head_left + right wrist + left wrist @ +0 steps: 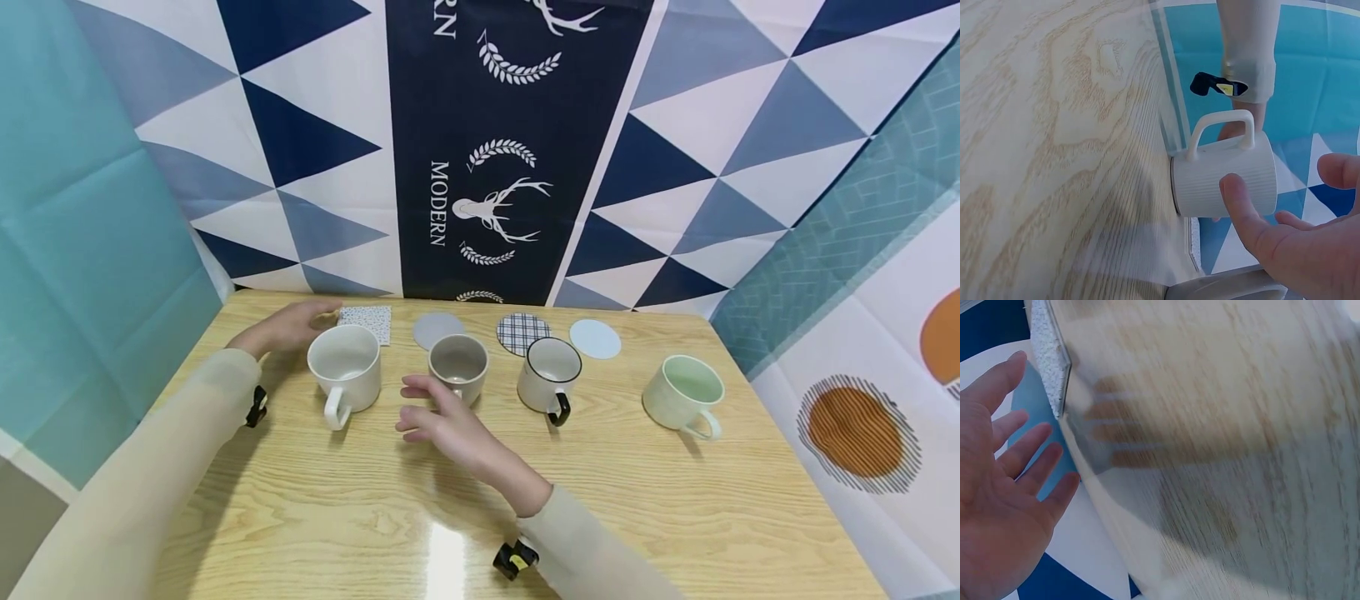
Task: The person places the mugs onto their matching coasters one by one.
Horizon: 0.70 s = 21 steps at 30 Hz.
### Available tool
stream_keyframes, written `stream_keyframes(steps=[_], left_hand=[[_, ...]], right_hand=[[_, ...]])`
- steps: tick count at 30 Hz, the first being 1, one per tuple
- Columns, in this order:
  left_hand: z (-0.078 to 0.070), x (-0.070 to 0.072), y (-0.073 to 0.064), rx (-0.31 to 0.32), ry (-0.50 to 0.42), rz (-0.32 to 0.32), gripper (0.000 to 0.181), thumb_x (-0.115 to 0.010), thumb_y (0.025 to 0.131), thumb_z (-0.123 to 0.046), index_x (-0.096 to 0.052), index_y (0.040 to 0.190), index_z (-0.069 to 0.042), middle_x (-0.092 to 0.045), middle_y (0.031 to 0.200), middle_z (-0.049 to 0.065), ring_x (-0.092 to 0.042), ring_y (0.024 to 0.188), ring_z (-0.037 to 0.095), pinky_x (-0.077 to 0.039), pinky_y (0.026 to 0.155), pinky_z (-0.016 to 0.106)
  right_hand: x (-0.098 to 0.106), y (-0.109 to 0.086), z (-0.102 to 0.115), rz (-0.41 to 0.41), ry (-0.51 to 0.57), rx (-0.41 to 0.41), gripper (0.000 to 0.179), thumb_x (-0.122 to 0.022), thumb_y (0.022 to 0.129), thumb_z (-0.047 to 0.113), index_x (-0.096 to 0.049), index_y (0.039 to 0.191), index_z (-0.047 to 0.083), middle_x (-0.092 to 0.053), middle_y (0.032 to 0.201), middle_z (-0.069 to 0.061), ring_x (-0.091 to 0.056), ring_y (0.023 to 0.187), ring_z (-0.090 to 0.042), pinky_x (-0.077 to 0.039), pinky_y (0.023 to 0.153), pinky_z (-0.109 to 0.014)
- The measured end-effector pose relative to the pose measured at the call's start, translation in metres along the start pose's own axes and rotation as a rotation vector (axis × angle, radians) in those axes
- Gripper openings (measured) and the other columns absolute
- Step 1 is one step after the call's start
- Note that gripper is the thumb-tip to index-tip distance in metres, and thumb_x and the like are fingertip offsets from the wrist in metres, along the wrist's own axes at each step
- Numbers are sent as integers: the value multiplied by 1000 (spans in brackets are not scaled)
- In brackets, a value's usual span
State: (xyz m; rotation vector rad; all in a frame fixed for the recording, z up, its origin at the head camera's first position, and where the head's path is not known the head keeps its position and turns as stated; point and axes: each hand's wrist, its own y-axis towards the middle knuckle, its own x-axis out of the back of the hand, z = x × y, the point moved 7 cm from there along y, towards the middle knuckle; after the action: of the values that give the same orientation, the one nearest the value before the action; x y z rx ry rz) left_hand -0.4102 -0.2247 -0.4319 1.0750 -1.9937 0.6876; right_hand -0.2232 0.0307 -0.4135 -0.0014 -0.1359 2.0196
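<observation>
White mug (356,372) btwn L grip (288,327) & R grip (461,433), both spread; speckled coaster (371,320) nr L grip

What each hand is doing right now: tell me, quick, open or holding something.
Left hand: open, holding nothing, near the speckled square coaster.
Right hand: open, holding nothing, near the taupe mug.

We see wood grain on the desk (637,517), its smooth, glossy surface throwing back a bright glare. The white mug (1210,169) looks ceramic, with a finely ribbed side. To us the square coaster (369,322) looks matt, the patterned backdrop (318,104) creased cloth, the left sleeve (176,433) matt fabric.
</observation>
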Motion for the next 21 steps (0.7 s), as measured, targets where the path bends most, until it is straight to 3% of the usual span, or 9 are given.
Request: stream_keyframes(steps=[5,7,12,14,21], left_hand=[[0,-3,3,-20,20,21,69,-70,101,-13,-39,160,5,-40,162,31,-37,150,54,-31,121,69],[-3,-4,4,-52,35,19,54,-67,103,-10,-51,153,4,-50,155,31,-45,144,53,-36,119,70],[-4,-8,4,-111,141,5,38,-54,108,-3,-57,144,9,-56,145,35,-50,137,55,-39,116,70],[0,-9,3,-103,170,4,44,-54,108,-3,-50,150,12,-50,150,38,-44,141,58,-36,118,70],[6,-10,5,-42,174,-1,54,-63,103,-4,-48,153,10,-45,154,38,-40,144,58,-32,119,72]], right_hand=[[-1,3,-2,-8,-2,0,59,-60,105,16,-40,158,-2,-45,155,-27,-70,115,-34,-61,99,-40],[-2,4,-3,-10,-2,-5,59,-60,105,16,-41,158,-1,-46,154,-27,-70,114,-33,-61,99,-41],[-6,7,-6,-13,13,-23,57,-60,105,15,-41,157,-1,-47,153,-27,-71,113,-35,-60,101,-45],[-8,8,-7,-18,19,-27,56,-60,105,14,-42,157,-1,-47,153,-27,-71,113,-36,-60,100,-45],[-11,10,-8,-26,22,-29,55,-60,105,14,-44,155,-1,-49,151,-26,-72,113,-37,-61,99,-43]])
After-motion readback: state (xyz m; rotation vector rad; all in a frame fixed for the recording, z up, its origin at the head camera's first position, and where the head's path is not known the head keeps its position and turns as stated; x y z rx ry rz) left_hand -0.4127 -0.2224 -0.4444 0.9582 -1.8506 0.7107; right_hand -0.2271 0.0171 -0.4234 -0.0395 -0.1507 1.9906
